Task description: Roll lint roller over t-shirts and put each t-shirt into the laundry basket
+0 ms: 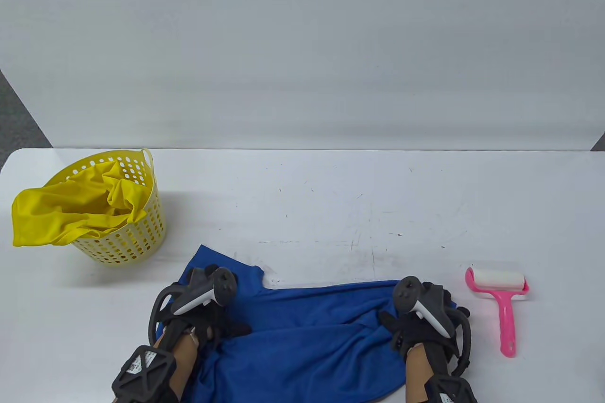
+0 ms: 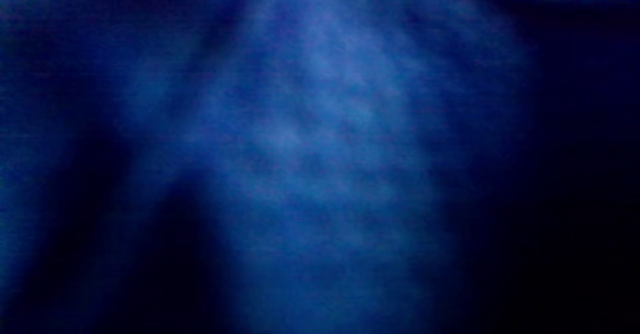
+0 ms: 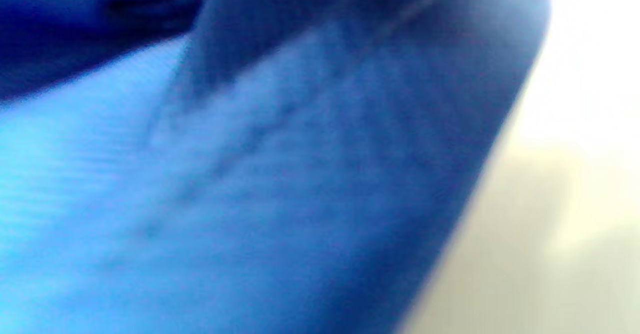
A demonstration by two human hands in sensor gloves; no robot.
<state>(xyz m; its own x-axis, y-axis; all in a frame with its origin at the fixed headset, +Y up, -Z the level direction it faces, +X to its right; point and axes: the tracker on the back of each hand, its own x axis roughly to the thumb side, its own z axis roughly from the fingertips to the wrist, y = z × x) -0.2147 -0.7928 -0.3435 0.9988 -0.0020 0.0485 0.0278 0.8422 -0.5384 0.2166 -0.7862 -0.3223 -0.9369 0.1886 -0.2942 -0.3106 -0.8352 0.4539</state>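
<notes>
Blue t-shirt (image 1: 307, 341) lies rumpled on the near edge of the white bench (image 1: 331, 195), part of it running off the bottom of the table view. Left hand (image 1: 208, 308) sits on its left end, right hand (image 1: 420, 322) on its right end. Both wrist views show only blurred blue cloth pressed close to the lens; no fingers visible there. From the table view the trackers and gloves hide the fingers, so I cannot tell whether either hand pinches the cloth or just rests flat on it.

Lint roller (image 1: 501, 299) lies on the bench just right of the right hand, pink handle toward the near edge, white roll away from it. Not touched by either hand.

Laundry basket (image 1: 142, 233), yellow and perforated, stands at the far left, well apart from the blue shirt. A yellow t-shirt (image 1: 66, 214) is in it, spilling over the left rim.

Handling judgement: the shirt looks thin, light and limp, with soft folds and no stiffness. It will bunch and slide on the smooth bench under a roller unless one hand pins it. Likely best hold: spread flat by the two ends or shoulders, then anchor one edge with a flat palm. The roller is rigid plastic; take it by the handle, since the roll is probably sticky.
</notes>
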